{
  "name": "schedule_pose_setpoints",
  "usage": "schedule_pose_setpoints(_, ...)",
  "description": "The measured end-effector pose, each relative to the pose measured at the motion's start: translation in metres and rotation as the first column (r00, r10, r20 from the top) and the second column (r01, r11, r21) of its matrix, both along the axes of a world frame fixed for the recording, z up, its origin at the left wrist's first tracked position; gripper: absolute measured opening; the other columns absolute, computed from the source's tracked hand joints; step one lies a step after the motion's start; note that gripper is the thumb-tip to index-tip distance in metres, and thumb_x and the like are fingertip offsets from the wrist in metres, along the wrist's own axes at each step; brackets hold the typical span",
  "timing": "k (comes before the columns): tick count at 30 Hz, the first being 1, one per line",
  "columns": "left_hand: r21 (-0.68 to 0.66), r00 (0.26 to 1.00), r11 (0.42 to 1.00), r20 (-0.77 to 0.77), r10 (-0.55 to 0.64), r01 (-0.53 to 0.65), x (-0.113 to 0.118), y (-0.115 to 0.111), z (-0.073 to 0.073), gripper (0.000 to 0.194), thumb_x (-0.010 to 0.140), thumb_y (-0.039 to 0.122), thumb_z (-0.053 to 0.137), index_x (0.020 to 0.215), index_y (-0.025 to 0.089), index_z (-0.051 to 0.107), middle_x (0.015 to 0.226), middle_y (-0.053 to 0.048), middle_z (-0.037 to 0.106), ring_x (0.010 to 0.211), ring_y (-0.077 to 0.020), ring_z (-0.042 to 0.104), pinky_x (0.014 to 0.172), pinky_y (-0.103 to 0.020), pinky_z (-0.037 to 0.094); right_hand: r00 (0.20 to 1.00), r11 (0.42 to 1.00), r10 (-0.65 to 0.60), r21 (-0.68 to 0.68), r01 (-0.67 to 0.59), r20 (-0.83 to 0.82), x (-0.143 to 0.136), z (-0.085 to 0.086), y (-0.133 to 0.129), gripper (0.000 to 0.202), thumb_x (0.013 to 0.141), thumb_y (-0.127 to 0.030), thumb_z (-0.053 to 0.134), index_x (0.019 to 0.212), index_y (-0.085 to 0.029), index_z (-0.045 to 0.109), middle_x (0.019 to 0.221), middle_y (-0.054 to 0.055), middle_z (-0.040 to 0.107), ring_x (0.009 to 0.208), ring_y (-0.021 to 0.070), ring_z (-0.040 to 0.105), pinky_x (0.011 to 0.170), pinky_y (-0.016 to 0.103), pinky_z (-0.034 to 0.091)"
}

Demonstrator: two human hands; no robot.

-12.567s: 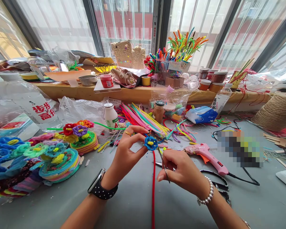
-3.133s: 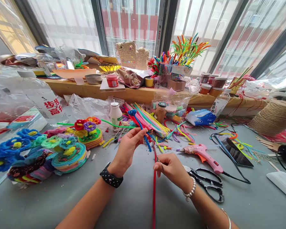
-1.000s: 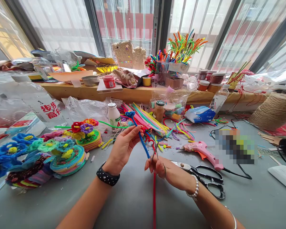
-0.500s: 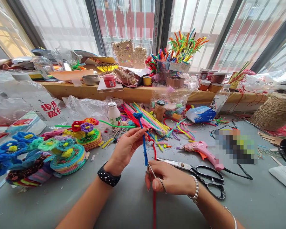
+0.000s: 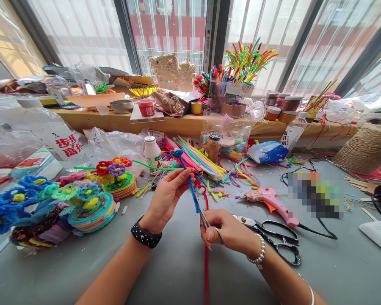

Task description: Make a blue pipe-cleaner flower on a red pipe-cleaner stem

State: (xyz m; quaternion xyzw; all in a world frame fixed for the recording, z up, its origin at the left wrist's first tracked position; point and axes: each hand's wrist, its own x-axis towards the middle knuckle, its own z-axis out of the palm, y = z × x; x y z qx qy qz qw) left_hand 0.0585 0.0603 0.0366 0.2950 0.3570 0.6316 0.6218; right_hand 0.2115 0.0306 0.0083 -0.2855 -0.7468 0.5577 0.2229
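Between the thumb and fingers of my left hand (image 5: 171, 192) is a blue pipe cleaner (image 5: 193, 192), its looped, bunched top above the fingertips and its straight tail slanting down to the right. My right hand (image 5: 227, 231) grips small metal scissors (image 5: 205, 221) by the handles, with the blades up against the lower part of the blue tail. Whether the blades are closed on it I cannot tell. A red pipe cleaner (image 5: 206, 271) runs down the table behind my right hand, its wavy upper part showing beyond the scissors.
Large black-handled scissors (image 5: 281, 243) and a pink glue gun (image 5: 269, 201) with its cord lie to the right. Pipe-cleaner flowers (image 5: 92, 190) stand at left. Loose pipe cleaners (image 5: 190, 154), a white bottle (image 5: 152, 152) and a brown jar (image 5: 212, 148) sit behind my hands.
The blue pipe cleaner has tilted, its top shifting left and its tail right. My right hand and the small scissors have moved slightly up and right, the blades now higher along the tail.
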Motion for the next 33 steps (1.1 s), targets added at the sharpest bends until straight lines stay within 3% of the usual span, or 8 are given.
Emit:
schedule_pose_setpoints(14, 0.024, 0.997, 0.998, 0.036, 0.062, -0.063, -0.001, 0.003, -0.0027, 0.011, 0.059, 0.013, 0.066, 0.07, 0.011, 0.064, 0.063, 0.0, 0.065, 0.056, -0.0063, 0.059, 0.055, -0.012, 0.048, 0.992, 0.992, -0.129, -0.009, 0.129, 0.008, -0.0029, -0.0003, -0.0009, 0.055, 0.057, -0.064, 0.051, 0.037, -0.014, 0.045, 0.045, -0.004, 0.034, 0.047, 0.007, 0.033, 0.045, 0.02, 0.027)
schedule_pose_setpoints(20, 0.017, 0.993, 0.995, 0.059, 0.1, -0.101, -0.002, 0.003, -0.0021, 0.01, 0.06, 0.011, 0.065, 0.071, 0.012, 0.065, 0.063, 0.0, 0.065, 0.056, -0.0059, 0.059, 0.053, -0.012, 0.047, 0.99, 0.989, -0.14, -0.042, 0.14, 0.019, -0.0019, -0.0029, 0.0007, 0.056, 0.057, -0.066, 0.05, 0.038, -0.013, 0.045, 0.046, -0.003, 0.036, 0.048, 0.0075, 0.035, 0.046, 0.02, 0.028)
schedule_pose_setpoints(27, -0.008, 0.996, 0.998, 0.07, 0.061, -0.06, -0.0002, 0.0026, -0.0007, 0.008, 0.062, 0.011, 0.064, 0.07, 0.012, 0.065, 0.063, 0.0, 0.065, 0.055, -0.0054, 0.058, 0.052, -0.011, 0.047, 0.999, 0.999, -0.008, -0.05, 0.006, -0.037, 0.0004, -0.0048, 0.0015, 0.07, 0.066, -0.072, 0.021, 0.061, -0.011, 0.054, 0.052, -0.002, 0.039, 0.048, 0.0071, 0.033, 0.045, 0.02, 0.025)
schedule_pose_setpoints(33, -0.009, 0.999, 1.0, 0.028, -0.027, 0.028, 0.0018, 0.0004, -0.001, 0.01, 0.062, 0.013, 0.064, 0.072, 0.013, 0.065, 0.065, 0.0, 0.065, 0.057, -0.0058, 0.059, 0.053, -0.011, 0.047, 0.992, 0.991, 0.121, 0.043, -0.123, 0.041, 0.0011, -0.0028, 0.0019, 0.073, 0.066, -0.073, 0.018, 0.066, -0.011, 0.057, 0.058, 0.0, 0.044, 0.055, 0.0096, 0.041, 0.053, 0.021, 0.032)
